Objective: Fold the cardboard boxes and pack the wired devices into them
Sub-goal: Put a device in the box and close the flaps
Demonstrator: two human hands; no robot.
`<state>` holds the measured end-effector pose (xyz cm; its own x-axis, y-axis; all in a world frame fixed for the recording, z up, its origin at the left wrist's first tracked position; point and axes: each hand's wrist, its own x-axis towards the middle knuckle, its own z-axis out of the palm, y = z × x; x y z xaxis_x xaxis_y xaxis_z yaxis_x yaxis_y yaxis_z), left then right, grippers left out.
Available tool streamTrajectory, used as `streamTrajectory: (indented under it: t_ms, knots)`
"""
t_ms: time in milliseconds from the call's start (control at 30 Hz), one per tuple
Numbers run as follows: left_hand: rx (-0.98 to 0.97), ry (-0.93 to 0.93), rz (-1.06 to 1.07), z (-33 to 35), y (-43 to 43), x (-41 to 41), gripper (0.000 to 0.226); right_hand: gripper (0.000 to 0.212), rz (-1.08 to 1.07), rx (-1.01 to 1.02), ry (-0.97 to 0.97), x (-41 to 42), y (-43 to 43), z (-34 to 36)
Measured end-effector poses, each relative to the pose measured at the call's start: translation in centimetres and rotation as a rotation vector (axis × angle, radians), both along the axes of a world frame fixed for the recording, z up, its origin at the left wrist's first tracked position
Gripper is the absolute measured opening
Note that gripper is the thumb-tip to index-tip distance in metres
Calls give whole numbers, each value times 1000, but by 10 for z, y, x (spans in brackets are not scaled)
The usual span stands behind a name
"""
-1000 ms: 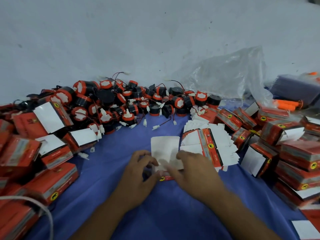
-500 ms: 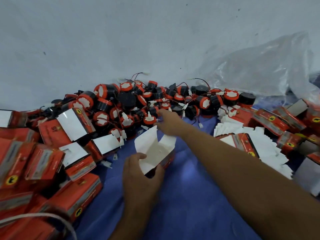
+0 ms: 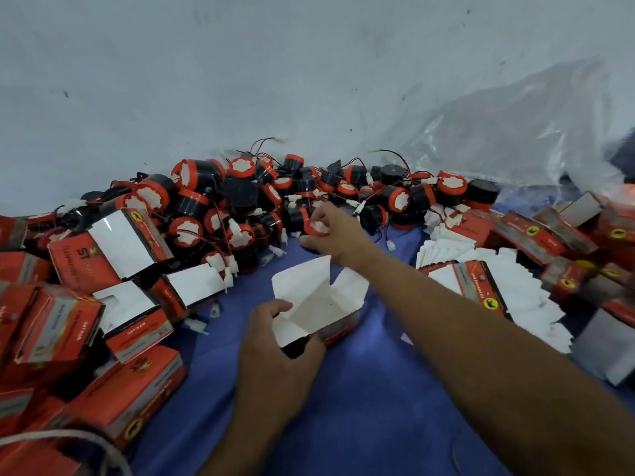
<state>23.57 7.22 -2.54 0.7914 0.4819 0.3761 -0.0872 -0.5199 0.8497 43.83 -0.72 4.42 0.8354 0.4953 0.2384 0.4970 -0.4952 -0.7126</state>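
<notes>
An open orange cardboard box with white flaps (image 3: 319, 304) is set at the middle of the blue cloth (image 3: 360, 424) and is gripped at its near left corner by the left hand (image 3: 275, 365). Behind it, against the pale wall (image 3: 240, 63), a heap of round black-and-orange wired devices (image 3: 220, 204) is piled. One round wired device (image 3: 314, 227) at its near edge is pinched by the right hand (image 3: 338, 237). To the left, folded orange cardboard boxes (image 3: 130, 403) are stacked. To the right a stack of flat white-and-orange carton blanks (image 3: 481, 286) is laid, with closed orange boxes (image 3: 536, 231) behind and beside it. At far right a clear plastic bag (image 3: 515, 139) is leaned on the wall.
</notes>
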Motion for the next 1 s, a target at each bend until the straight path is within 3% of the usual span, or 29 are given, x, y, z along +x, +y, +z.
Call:
streamTrajectory:
  t_ms: [100,167,233,333,433,533,733,833,1000]
  knots:
    - [-23,9,-188,5,-5,-4,52,34,-118,352,-82,-39,-49,46]
    - [-14,12,-286,6,-8,-6,51,31,-105,461,-296,-71,-79,71]
    - [45,28,-353,5,-11,-9,52,34,-11,429,-522,-108,-105,82]
    - [34,46,-425,5,-21,-16,55,51,31,169,-740,-152,-129,63]
    - [63,9,-497,4,-31,-20,52,50,80,-169,-711,-179,-137,15]
    - [130,-6,-546,8,-34,-21,62,42,89,-411,-539,-189,-138,-20]
    - [211,-69,-599,7,-32,-21,61,12,9,-137,-150,-196,-142,-28]
    - [318,-87,-625,8,-33,-20,54,24,33,-244,-236,-195,-142,-24]
    - [307,-85,-627,7,-31,-17,44,32,38,-301,-406,-191,-148,-17]
